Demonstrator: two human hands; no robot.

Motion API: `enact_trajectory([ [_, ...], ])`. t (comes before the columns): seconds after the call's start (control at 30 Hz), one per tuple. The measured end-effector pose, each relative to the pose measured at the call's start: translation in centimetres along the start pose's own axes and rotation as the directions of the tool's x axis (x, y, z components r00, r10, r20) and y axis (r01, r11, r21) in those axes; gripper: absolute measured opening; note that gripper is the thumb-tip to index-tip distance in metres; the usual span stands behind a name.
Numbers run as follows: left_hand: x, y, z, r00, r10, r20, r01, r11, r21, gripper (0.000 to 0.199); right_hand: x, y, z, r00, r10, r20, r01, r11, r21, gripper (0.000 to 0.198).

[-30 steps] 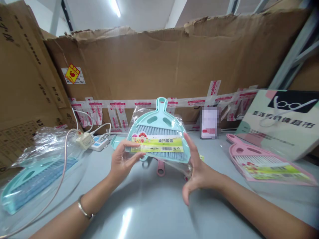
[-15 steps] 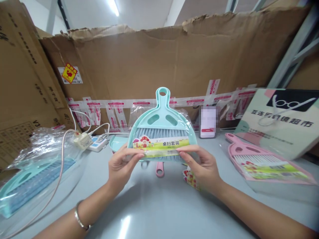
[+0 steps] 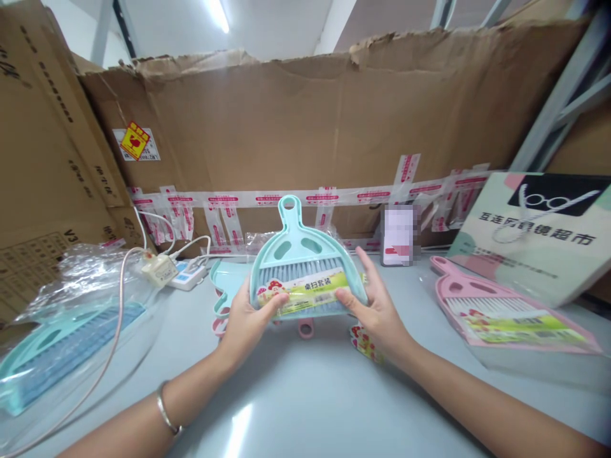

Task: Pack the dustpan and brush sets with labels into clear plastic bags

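Observation:
Above the table, a mint-green dustpan and brush set (image 3: 302,245) is held with its handle pointing up and leaning slightly left. The grey-blue bristles face me. Across the bristles lies a printed label (image 3: 312,291) with mushroom pictures, slanting up to the right. My left hand (image 3: 244,324) is closed on the pan's lower left side, thumb pressed over the label's end. On the lower right side my right hand (image 3: 379,312) grips the set, thumb on the label and index finger raised along the edge. Clear plastic shows behind the pan.
A pink dustpan set (image 3: 515,305) lies at right near a printed paper bag (image 3: 534,235). Bagged mint sets (image 3: 52,343) sit at left beside a power strip (image 3: 188,275) and cables. A phone (image 3: 398,235) leans on the cardboard (image 3: 305,127). A mushroom card (image 3: 365,343) lies centrally.
The dustpan and brush set has come down and shifted left, tilting a little. Both hands have moved from pinching the label's ends to holding the pan's sides.

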State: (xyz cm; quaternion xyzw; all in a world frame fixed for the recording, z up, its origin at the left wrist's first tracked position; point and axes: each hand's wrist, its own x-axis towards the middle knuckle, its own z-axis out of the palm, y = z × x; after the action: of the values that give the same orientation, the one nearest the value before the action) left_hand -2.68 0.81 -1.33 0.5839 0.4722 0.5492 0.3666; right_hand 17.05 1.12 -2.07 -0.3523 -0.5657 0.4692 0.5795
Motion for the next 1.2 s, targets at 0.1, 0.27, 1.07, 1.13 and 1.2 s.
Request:
enact_trajectory([
  [0.1,0.1,-0.4,0.0,0.998,0.008,0.066,-0.006,0.999,-0.037,0.031,0.8,0.8,-0.4,0.995,0.095,0.039,-0.095,0.995,-0.005,0.059],
  [0.27,0.4,-0.3,-0.3,0.976,0.06,0.209,-0.037,0.993,-0.111,0.026,1.2,1.2,-0.6,0.998,0.061,-0.018,-0.062,0.997,-0.046,0.041],
  [1.07,-0.6,0.2,-1.3,0.937,0.258,0.236,-0.212,0.956,-0.203,0.039,-3.4,-5.4,-19.7,0.652,0.337,-0.679,-0.417,0.907,0.049,0.023],
  [1.13,-0.6,0.4,-1.2,0.932,0.253,0.26,-0.224,0.965,-0.138,0.04,-4.7,-4.5,-23.7,0.591,0.293,-0.752,-0.461,0.887,-0.017,0.024],
  [1.2,-0.3,1.0,-1.4,0.946,0.223,0.234,-0.225,0.974,-0.02,0.037,-5.4,-3.5,-26.4,0.559,0.267,-0.785,-0.509,0.858,-0.07,0.024],
])
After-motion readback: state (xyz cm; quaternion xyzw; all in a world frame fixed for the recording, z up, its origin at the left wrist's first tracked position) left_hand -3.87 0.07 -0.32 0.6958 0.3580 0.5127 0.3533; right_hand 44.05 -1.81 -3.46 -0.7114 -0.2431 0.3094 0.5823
